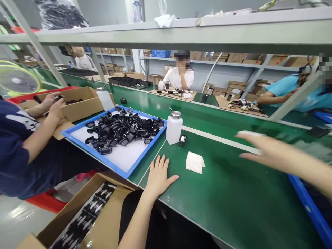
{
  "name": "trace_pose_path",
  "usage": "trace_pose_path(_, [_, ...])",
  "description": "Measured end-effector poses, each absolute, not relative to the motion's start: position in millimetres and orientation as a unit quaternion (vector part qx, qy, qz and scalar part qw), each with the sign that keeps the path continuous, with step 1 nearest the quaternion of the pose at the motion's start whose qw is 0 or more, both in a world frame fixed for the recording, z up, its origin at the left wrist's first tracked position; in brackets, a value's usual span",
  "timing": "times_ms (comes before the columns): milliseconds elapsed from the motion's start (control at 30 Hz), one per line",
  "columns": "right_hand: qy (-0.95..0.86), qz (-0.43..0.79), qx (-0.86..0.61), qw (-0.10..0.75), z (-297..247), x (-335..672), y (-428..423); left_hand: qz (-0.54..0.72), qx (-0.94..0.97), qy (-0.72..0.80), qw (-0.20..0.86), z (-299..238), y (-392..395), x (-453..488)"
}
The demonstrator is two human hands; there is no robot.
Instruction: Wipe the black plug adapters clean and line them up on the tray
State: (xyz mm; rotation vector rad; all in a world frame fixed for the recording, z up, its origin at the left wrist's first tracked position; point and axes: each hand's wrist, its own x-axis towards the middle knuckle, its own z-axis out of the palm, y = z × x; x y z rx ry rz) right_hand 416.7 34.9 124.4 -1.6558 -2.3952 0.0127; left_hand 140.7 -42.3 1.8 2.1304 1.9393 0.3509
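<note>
My left hand (158,176) lies flat on the green bench (233,197) near its front edge, fingers stretched out, holding nothing. Just right of it sits a folded white cloth (194,162). Behind the cloth stand a white dispenser bottle (174,127) and a small black part (182,140). My right hand (261,148) reaches out over the bench at the right, smeared by motion, fingers extended with nothing visible in them. A blue-rimmed tray (129,169) with several black plug parts (121,129) lies to the left of my left hand.
A cardboard box (85,221) of black parts sits below the bench edge. A person in a dark shirt (15,148) works at the left over another box (77,100). Other people sit across the conveyor. A blue tray edge (308,204) shows at right.
</note>
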Motion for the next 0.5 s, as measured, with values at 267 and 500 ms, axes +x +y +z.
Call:
trace_pose_path(267, [-0.841, 0.174, -0.506, 0.078, 46, 286, 99, 0.17, 0.719, 0.655, 0.157, 2, -48, 138])
trace_pose_path(500, [-0.914, 0.141, -0.354, 0.138, 40, 265, 45, 0.341, 0.646, 0.631, 0.263, 0, -50, 132])
